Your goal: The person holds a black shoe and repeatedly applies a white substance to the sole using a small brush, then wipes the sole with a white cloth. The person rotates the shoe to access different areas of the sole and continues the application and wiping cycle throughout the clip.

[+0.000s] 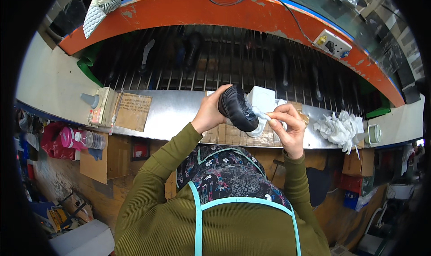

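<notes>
My left hand [209, 112] is wrapped round a black, ribbed shoe upper [235, 111], held tilted above the metal ledge with its underside turned to the right. In my right hand [289, 128], the thumb and fingers pinch the pale handle of a small brush [260, 114]. Its tip meets the shoe's underside, where a wet-looking sheen shows; the bristles are too small to make out. Just behind the brush stands a white plastic container [262, 97], partly hidden by the shoe and the brush. Beneath my hands lies a brown cardboard sheet [224, 134].
Beyond the ledge runs a rack of metal bars [215, 54] bearing several dark elongated pieces, under an orange beam [175, 14] with a power socket [332, 44]. White crumpled cloth or paper [340, 129] is heaped at right. A printed cardboard piece [133, 112] lies at left.
</notes>
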A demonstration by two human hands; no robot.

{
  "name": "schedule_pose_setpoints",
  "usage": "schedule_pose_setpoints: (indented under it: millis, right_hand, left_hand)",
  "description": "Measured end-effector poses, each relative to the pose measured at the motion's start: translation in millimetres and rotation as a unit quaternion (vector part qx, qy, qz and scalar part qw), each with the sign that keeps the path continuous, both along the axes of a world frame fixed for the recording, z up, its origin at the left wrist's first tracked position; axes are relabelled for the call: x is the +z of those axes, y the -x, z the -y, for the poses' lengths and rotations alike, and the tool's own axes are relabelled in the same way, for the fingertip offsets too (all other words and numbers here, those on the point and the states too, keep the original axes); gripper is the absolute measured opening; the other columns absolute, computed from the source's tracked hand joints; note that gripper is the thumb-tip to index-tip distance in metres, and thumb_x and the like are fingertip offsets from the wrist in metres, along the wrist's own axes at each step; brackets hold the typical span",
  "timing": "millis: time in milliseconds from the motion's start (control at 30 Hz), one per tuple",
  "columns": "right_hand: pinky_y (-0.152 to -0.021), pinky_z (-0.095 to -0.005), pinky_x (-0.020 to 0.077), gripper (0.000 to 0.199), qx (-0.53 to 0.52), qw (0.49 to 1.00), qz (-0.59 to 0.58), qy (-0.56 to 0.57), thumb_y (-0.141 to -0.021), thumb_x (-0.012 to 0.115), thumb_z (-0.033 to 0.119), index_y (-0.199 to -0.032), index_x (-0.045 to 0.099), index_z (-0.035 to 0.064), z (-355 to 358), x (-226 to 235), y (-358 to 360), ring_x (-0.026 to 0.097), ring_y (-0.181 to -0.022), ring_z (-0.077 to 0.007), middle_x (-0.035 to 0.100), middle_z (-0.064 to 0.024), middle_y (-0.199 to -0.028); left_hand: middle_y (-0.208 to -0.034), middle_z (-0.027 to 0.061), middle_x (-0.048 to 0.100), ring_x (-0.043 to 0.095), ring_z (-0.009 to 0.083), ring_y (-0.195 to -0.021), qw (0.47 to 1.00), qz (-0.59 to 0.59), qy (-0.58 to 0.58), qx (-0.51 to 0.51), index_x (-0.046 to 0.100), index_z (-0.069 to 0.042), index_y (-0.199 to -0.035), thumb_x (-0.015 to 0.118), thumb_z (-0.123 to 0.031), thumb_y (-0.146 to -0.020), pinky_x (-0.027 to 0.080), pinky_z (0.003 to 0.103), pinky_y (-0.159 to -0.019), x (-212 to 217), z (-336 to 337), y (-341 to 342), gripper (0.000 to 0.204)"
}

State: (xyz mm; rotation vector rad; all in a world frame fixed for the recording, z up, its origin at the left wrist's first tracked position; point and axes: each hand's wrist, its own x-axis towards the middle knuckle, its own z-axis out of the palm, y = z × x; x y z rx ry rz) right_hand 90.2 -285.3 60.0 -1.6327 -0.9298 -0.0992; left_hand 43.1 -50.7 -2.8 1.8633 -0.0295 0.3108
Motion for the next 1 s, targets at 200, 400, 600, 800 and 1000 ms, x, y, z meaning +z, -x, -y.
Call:
schedule_pose_setpoints:
  millis: [200, 400, 600, 800, 1000]
  right_hand:
    - [-0.059, -0.0229, 0.0424, 0.015, 0.041, 0.999, 0.004, -0.018, -0.08, 0.073, 0.007, -0.094, 0.073, 0.0014, -15.6, 8.7, -17.4, 0.052, -0.071, -0.01, 0.058, -0.0035, -0.083]
    - [-0.059, -0.0225, 0.0413, 0.014, 0.075, 0.997, -0.002, -0.023, -0.081, 0.073, 0.008, -0.093, 0.073, 0.0012, -26.1, 11.3, -30.4, 0.051, -0.069, -0.0089, 0.058, -0.0034, -0.085]
    - [-0.059, -0.0221, 0.0409, 0.014, 0.097, 0.995, -0.015, -0.023, -0.081, 0.073, 0.007, -0.094, 0.074, 0.0016, -30.8, 7.2, -37.7, 0.051, -0.069, -0.0081, 0.058, -0.0031, -0.086]
    - [-0.058, -0.0215, 0.0408, 0.015, 0.099, 0.995, -0.014, -0.016, -0.081, 0.073, 0.007, -0.095, 0.074, 0.002, -29.3, 5.1, -36.2, 0.051, -0.068, -0.0074, 0.058, -0.0029, -0.086]
    - [-0.06, -0.0229, 0.0438, 0.014, 0.091, 0.995, -0.038, 0.002, -0.081, 0.072, 0.004, -0.094, 0.074, 0.0008, -19.5, -3.7, -28.1, 0.054, -0.071, -0.0093, 0.059, -0.004, -0.087]
  left_hand:
    - [-0.118, 0.0056, 0.062, 0.058, 0.0168, -0.11, 0.98, -0.114, 0.11, -0.122, 0.047, -0.005, -0.13, 0.089, 0.001, -0.053, 0.046, 0.03, -0.099, -5.4, 7.1, 3.0, 0.088]
    - [-0.115, 0.0077, 0.064, 0.059, 0.0173, -0.109, 0.916, -0.241, 0.247, -0.205, 0.05, -0.003, -0.126, 0.088, 0.004, -0.053, 0.046, 0.031, -0.098, 24.0, 20.3, 17.3, 0.083]
    - [-0.117, 0.0104, 0.063, 0.059, 0.0195, -0.11, 0.869, -0.273, 0.335, -0.24, 0.048, -0.001, -0.13, 0.085, 0.008, -0.056, 0.046, 0.033, -0.099, 24.7, 28.2, 22.5, 0.083]
    - [-0.119, 0.0123, 0.062, 0.058, 0.0207, -0.113, 0.826, -0.305, 0.371, -0.296, 0.048, 0.0, -0.13, 0.083, 0.008, -0.059, 0.046, 0.034, -0.1, 24.9, 28.1, 24.0, 0.08]
    - [-0.119, 0.0125, 0.063, 0.057, 0.0218, -0.114, 0.81, -0.323, 0.367, -0.324, 0.05, -0.001, -0.129, 0.084, 0.006, -0.059, 0.044, 0.035, -0.102, 14.4, 31.4, 28.2, 0.078]
